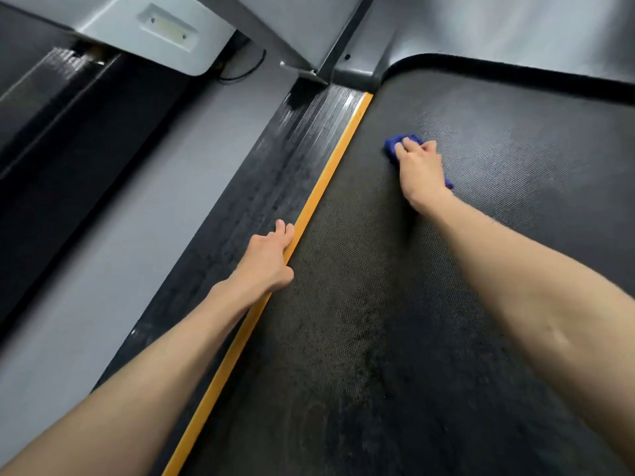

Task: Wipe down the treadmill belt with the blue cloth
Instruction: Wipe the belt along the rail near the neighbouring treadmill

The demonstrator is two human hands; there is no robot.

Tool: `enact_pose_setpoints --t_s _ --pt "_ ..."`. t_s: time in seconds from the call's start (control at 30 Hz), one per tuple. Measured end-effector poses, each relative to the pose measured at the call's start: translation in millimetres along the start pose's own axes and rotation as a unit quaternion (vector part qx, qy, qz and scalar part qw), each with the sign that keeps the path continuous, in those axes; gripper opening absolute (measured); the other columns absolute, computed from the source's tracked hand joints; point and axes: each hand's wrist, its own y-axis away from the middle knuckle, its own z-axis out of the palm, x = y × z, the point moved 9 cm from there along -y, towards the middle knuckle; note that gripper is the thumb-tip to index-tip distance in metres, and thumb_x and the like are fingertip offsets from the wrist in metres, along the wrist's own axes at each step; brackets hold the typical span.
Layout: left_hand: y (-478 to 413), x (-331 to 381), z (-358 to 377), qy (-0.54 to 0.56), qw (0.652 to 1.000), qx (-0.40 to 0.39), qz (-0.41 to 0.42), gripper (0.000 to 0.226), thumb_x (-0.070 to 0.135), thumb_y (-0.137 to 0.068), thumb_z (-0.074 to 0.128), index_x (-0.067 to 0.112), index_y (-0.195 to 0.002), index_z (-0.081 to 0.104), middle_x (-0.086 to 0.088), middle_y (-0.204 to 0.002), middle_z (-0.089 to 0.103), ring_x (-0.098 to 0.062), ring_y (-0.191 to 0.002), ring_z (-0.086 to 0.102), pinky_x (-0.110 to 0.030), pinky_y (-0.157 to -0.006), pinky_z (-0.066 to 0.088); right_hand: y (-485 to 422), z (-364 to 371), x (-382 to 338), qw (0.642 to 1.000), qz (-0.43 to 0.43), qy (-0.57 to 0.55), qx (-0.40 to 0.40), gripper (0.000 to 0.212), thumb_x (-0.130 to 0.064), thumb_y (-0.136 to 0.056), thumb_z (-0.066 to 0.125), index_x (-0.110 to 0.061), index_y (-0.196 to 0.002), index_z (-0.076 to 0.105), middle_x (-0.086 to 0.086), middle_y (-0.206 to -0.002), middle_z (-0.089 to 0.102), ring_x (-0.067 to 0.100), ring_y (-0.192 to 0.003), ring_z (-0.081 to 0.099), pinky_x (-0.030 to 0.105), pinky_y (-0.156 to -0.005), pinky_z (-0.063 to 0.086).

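Observation:
The dark textured treadmill belt (378, 304) fills the middle and right of the view. My right hand (421, 170) presses a bunched blue cloth (395, 144) flat onto the belt toward its far end; most of the cloth is hidden under the palm, with a corner showing behind the wrist. My left hand (269, 259) rests on the ribbed black side rail (268, 187), fingers lying over the yellow strip (330, 176) at the belt's left edge. It holds nothing.
A grey motor cover (481, 29) with a black curved lip bounds the belt's far end. A grey upright post (275, 25) rises at the rail's far end. Grey floor (137, 218) lies left of the rail, with another machine's base (154, 25) and dark rail beyond.

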Motion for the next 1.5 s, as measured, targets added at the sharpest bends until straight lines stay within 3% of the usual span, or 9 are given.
enact_pose_setpoints --t_s 0.13,0.33,0.53,0.67,0.8,1.0,1.1,1.27,1.5 --pt "-4.8 -7.4 1.6 0.01 1.0 0.018 0.004 0.084 -0.005 -0.084 0.053 0.021 -0.15 0.009 0.001 -0.158 0.006 -0.027 -0.133 0.034 -0.036 -0.107 0.038 31.5 11.1 -41.7 0.999 -0.002 -0.045 -0.01 0.034 0.003 -0.08 0.04 -0.004 -0.107 0.058 0.013 -0.116 0.057 0.033 -0.101 0.043 0.041 -0.084 0.035" --pt "-6.6 -13.3 -1.8 0.022 1.0 0.012 -0.002 0.081 -0.007 -0.084 0.044 0.028 -0.15 0.012 0.009 -0.157 0.008 -0.028 -0.124 0.042 -0.034 -0.093 0.048 175.7 7.8 -113.6 0.92 -0.384 -0.056 -0.05 0.046 -0.015 -0.085 0.031 -0.005 -0.114 0.065 0.007 -0.122 0.062 0.022 -0.101 0.05 0.031 -0.091 0.033" --pt "1.1 -8.2 1.4 0.009 0.999 0.038 0.018 0.087 -0.01 -0.084 0.054 0.022 -0.151 0.009 0.004 -0.158 0.006 -0.027 -0.135 0.025 -0.037 -0.107 0.033 75.2 0.9 -40.9 0.994 0.037 -0.105 0.002 0.044 0.003 -0.07 0.035 -0.005 -0.101 0.065 0.005 -0.112 0.064 0.036 -0.094 0.045 0.038 -0.08 0.034" --pt "11.5 -11.4 -3.3 0.059 0.996 0.049 0.04 0.082 -0.015 -0.083 0.046 0.019 -0.15 0.015 0.005 -0.158 0.007 -0.022 -0.141 0.016 -0.032 -0.11 0.026 224.8 42.8 -170.0 0.952 -0.272 -0.108 -0.093 0.047 -0.006 -0.064 0.039 -0.007 -0.103 0.067 0.007 -0.113 0.066 0.031 -0.081 0.054 0.037 -0.074 0.035" --pt "35.5 -17.9 -10.1 0.045 0.986 0.144 0.066 0.065 -0.011 -0.083 0.048 0.01 -0.143 0.036 -0.004 -0.152 0.026 -0.022 -0.138 0.026 -0.033 -0.111 0.025 266.3 30.3 -165.8 0.897 -0.434 -0.022 -0.084 0.046 -0.018 -0.089 0.028 -0.011 -0.118 0.062 0.003 -0.127 0.06 0.023 -0.083 0.059 0.033 -0.075 0.036" --pt "54.1 -28.7 17.0 -0.035 0.992 0.106 0.055 0.049 0.001 -0.084 0.055 0.004 -0.132 0.047 -0.007 -0.136 0.042 -0.025 -0.119 0.045 -0.035 -0.096 0.044 158.7 -8.2 -82.8 0.999 -0.025 -0.016 0.016 0.037 0.002 -0.077 0.044 -0.001 -0.113 0.057 0.011 -0.118 0.058 0.033 -0.087 0.048 0.037 -0.082 0.03" --pt "53.6 -31.3 21.1 -0.04 0.996 0.075 0.037 0.057 0.0 -0.083 0.054 0.006 -0.138 0.039 -0.004 -0.144 0.034 -0.023 -0.126 0.039 -0.033 -0.099 0.041 224.2 4.1 -158.3 0.991 -0.132 -0.018 -0.009 0.04 0.005 -0.06 0.051 0.002 -0.097 0.064 0.015 -0.099 0.063 0.032 -0.077 0.055 0.04 -0.077 0.043" --pt "49.2 -32.1 21.7 -0.049 0.996 0.069 0.019 0.048 0.0 -0.083 0.051 0.004 -0.131 0.045 -0.007 -0.136 0.04 -0.024 -0.119 0.044 -0.036 -0.093 0.047 270.0 15.2 -148.3 0.953 -0.29 0.084 -0.016 0.046 -0.013 -0.084 0.034 -0.009 -0.121 0.061 0.004 -0.127 0.059 0.024 -0.077 0.056 0.029 -0.065 0.049" --pt "47.5 -22.6 21.5 -0.063 0.997 0.054 -0.001 0.021 0.004 -0.081 0.057 0.0 -0.102 0.056 -0.009 -0.124 0.044 -0.025 -0.107 0.049 -0.035 -0.084 0.05 217.0 -54.1 59.5 0.975 0.212 0.004 0.072 0.047 -0.005 -0.083 0.038 -0.006 -0.13 0.044 0.01 -0.141 0.039 0.03 -0.103 0.038 0.028 -0.082 0.029"
